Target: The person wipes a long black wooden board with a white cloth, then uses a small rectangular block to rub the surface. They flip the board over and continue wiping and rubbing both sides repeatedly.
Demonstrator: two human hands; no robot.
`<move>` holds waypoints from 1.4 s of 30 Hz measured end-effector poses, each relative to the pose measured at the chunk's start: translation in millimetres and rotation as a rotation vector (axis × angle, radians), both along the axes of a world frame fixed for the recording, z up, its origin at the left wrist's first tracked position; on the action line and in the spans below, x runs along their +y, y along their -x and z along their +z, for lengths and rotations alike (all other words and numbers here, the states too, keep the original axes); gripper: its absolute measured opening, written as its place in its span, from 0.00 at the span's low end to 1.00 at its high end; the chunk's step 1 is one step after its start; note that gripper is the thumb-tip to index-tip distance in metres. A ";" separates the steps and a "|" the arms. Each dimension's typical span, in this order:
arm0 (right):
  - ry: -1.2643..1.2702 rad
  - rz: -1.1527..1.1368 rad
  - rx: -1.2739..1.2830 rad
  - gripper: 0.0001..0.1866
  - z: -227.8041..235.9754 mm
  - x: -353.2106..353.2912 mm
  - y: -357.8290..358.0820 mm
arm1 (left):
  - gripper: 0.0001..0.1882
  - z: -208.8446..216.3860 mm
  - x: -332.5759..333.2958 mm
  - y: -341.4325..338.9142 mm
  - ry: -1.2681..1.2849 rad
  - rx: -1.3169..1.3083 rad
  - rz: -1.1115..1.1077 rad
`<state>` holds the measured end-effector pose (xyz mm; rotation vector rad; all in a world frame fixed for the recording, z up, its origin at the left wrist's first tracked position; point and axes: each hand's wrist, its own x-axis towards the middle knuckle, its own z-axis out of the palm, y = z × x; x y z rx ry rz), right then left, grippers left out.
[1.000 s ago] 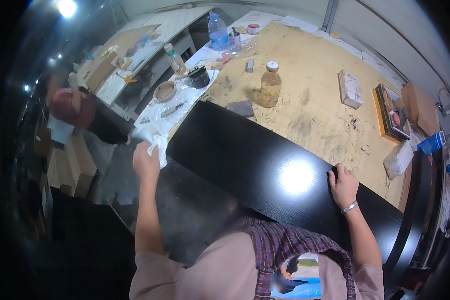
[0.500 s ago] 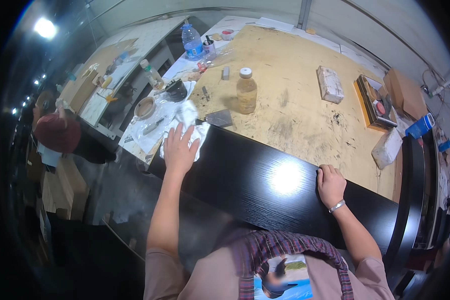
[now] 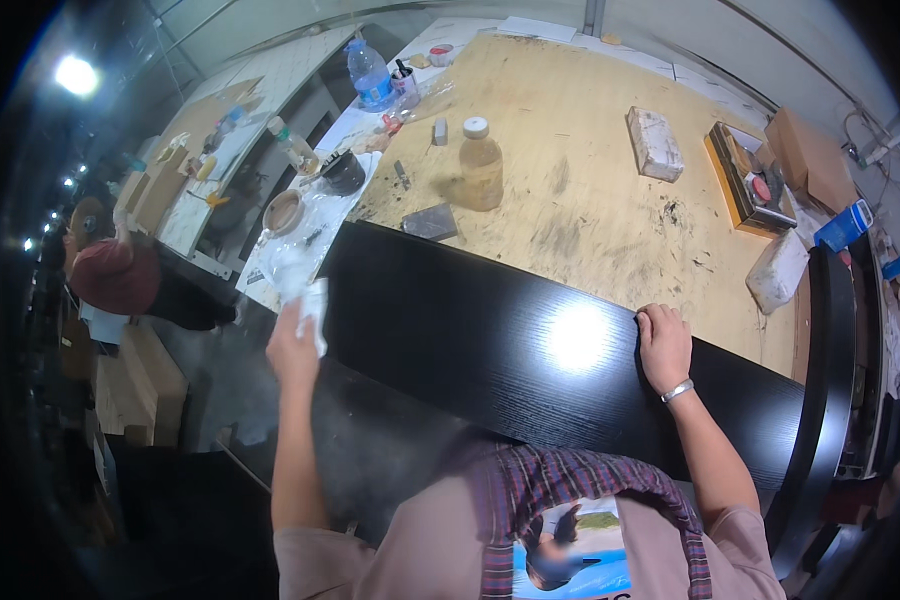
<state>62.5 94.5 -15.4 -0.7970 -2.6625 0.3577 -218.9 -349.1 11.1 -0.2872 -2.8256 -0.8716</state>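
A glossy black wood-grain board [image 3: 450,330] lies along the near side of the bench. At its left end, my left hand [image 3: 294,345] is closed round a white cloth [image 3: 314,312], which hangs against the board's short edge. My right hand [image 3: 664,345] rests on the board's far long edge, fingers curled over it. A grey sanding block [image 3: 430,222] sits just beyond the board's left part. Farther back stands a capped bottle of yellowish liquid [image 3: 481,165].
To the left are a round tan dish [image 3: 284,212], a black pot [image 3: 342,173] and a large water bottle [image 3: 370,76]. A wrapped white block [image 3: 655,143] and a box of tools [image 3: 750,185] lie at the right. Another person [image 3: 117,272] works at far left.
My left hand has moved left and nearer with the cloth, off the board's top to its left end edge. My right hand stays on the far edge.
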 end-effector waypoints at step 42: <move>-0.092 0.081 -0.094 0.13 72.0 -227.7 161.3 | 0.17 -106.7 -93.5 255.8 -0.018 0.224 -0.255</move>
